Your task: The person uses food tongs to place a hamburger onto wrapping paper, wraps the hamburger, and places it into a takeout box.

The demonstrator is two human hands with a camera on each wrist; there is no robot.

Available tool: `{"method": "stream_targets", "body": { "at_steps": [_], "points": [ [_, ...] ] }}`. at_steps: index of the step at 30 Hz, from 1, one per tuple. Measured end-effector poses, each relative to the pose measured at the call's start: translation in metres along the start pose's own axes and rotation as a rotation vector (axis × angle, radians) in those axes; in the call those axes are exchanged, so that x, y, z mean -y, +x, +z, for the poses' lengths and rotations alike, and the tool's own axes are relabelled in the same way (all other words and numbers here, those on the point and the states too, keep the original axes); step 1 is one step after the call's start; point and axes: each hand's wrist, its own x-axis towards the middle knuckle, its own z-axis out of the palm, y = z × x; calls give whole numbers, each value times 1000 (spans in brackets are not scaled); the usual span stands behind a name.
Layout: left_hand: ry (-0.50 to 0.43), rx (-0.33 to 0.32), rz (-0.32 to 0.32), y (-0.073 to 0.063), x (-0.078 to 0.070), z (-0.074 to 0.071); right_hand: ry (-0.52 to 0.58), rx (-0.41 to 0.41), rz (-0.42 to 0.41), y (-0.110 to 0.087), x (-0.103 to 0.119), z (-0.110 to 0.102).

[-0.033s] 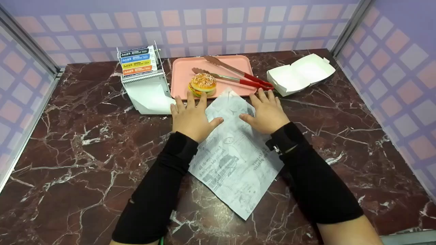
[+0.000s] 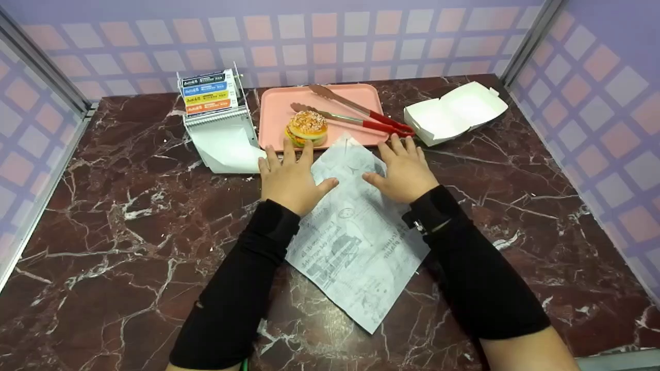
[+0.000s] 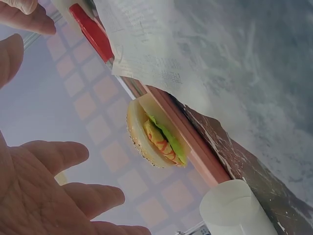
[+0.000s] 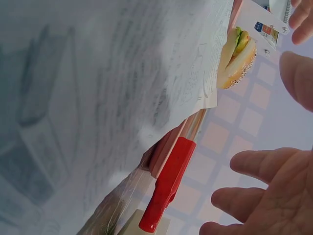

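A sheet of printed wrapping paper lies turned like a diamond on the marble-look table, its far corner at the pink tray's front edge. My left hand spreads its fingers over the paper's left side, fingertips close to the tray and the sesame-bun burger. Over the right side, my right hand mirrors it, fingertips near the red handles of the tongs. Both thumbs point inward across the sheet. In the wrist views, the left palm and right palm show nothing held.
Behind the paper, the pink tray carries the burger and tongs. An unfolded white burger box stands at the back right. To the left is a spiral-bound stand with coloured labels and a curled white sheet. Patterned walls enclose the table.
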Motion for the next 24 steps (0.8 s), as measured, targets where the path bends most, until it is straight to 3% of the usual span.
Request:
{"method": "stream_targets", "body": {
  "at_steps": [7,12,16,20,24],
  "points": [
    [15,39,35,-10,-6,-7,30,-53,-17,1,0,-1],
    [43,131,164,-37,-13,-12,172,-155,-36,2,-1,-13],
    [166,230,237,-58,0,-6,227,-222,-86,13,-4,-28],
    [240,303,213,-68,17,3,166,-186,-128,37,-7,-37],
    [214,344,186,-70,26,9,74,-121,-128,64,-13,-37]
  ]
}}
